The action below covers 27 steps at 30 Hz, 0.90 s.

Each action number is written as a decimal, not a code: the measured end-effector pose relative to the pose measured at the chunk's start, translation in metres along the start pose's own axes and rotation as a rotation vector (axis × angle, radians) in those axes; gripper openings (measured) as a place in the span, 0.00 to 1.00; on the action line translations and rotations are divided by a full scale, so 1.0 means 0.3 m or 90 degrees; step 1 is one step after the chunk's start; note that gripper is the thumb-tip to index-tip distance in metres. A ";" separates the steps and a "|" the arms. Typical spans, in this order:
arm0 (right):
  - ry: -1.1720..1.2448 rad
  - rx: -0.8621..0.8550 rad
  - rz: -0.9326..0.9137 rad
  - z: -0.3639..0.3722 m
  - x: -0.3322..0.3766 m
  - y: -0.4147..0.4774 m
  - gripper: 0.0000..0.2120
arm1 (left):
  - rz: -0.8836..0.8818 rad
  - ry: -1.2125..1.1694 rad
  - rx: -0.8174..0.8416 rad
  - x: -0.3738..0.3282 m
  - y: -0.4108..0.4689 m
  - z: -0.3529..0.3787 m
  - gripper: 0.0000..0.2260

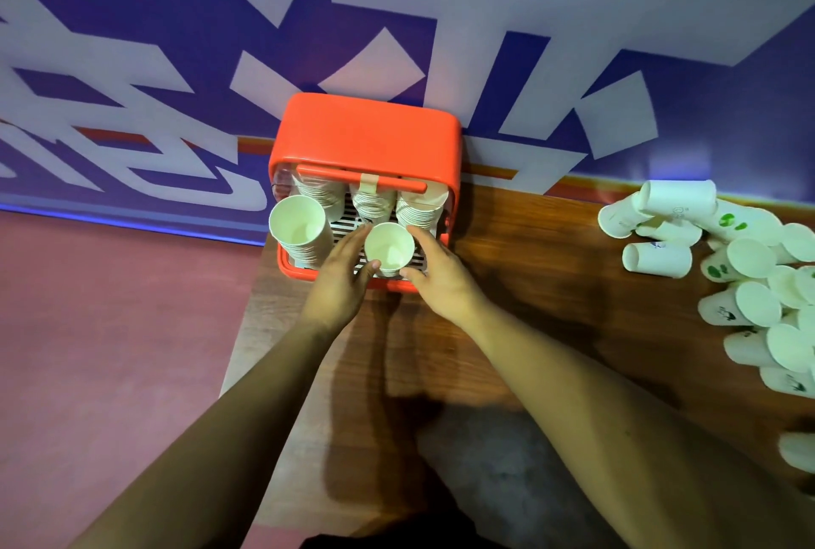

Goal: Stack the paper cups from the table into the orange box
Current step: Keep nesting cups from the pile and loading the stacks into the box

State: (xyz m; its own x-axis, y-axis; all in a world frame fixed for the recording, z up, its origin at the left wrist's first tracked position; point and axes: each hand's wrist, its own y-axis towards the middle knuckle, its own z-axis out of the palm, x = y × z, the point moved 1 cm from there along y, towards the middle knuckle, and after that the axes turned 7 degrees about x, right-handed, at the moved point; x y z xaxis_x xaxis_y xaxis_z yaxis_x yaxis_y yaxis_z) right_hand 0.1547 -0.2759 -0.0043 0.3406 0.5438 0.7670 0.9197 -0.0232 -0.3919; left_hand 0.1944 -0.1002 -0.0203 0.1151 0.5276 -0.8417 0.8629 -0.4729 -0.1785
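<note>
We steady a paper cup (389,245) at the front of the orange box (366,129).

Our left hand (339,279) and right hand (441,273) close round the cup from either side, thumbs on its near wall, fingers along its flanks, as it stands upright inside the box at front centre. Nested stacks (302,231) fill the box behind it and to its left. The loose cups (749,275) lie heaped on the table (529,284), well to the right of the box. We judge the cup light, thin-walled and easily crushed, so a gentle hold just below the stiffer rolled rim suits best.
</note>
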 end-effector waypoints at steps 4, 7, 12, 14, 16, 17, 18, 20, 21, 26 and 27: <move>-0.007 -0.045 0.014 -0.063 -0.007 -0.069 0.33 | 0.005 0.047 -0.105 -0.047 -0.048 -0.005 0.18; -0.058 -0.083 0.010 -0.143 -0.065 -0.160 0.28 | 0.055 0.060 -0.109 -0.082 -0.092 0.005 0.14; -0.127 -0.095 0.120 -0.336 -0.278 -0.341 0.24 | 0.063 0.077 -0.022 -0.161 -0.102 0.102 0.11; -0.142 -0.123 0.156 -0.423 -0.374 -0.414 0.24 | 0.058 0.093 0.030 -0.209 -0.081 0.176 0.12; -0.149 -0.134 0.203 -0.514 -0.460 -0.489 0.24 | 0.040 0.101 0.075 -0.273 -0.054 0.267 0.11; -0.152 -0.137 0.218 -0.560 -0.498 -0.521 0.24 | 0.034 0.106 0.092 -0.304 -0.038 0.314 0.12; -0.155 -0.144 0.227 -0.600 -0.535 -0.547 0.24 | 0.033 0.117 0.104 -0.332 -0.020 0.357 0.13; -0.162 -0.170 0.248 -0.693 -0.608 -0.604 0.24 | 0.033 0.145 0.138 -0.407 0.023 0.463 0.16; -0.168 -0.185 0.253 -0.736 -0.645 -0.630 0.24 | 0.034 0.146 0.154 -0.449 0.044 0.518 0.16; -0.222 -0.279 0.253 -0.906 -0.802 -0.712 0.23 | 0.052 0.163 0.198 -0.648 0.151 0.798 0.15; -0.236 -0.292 0.253 -0.933 -0.828 -0.720 0.22 | 0.060 0.165 0.202 -0.683 0.173 0.850 0.14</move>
State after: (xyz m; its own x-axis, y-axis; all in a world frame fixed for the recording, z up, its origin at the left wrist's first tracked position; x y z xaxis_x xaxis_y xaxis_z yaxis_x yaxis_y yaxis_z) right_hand -0.0738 -0.6408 0.0320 0.6536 0.6687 0.3546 0.7568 -0.5857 -0.2902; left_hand 0.0900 -0.4127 0.0129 0.3407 0.6128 -0.7130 0.6526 -0.7001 -0.2899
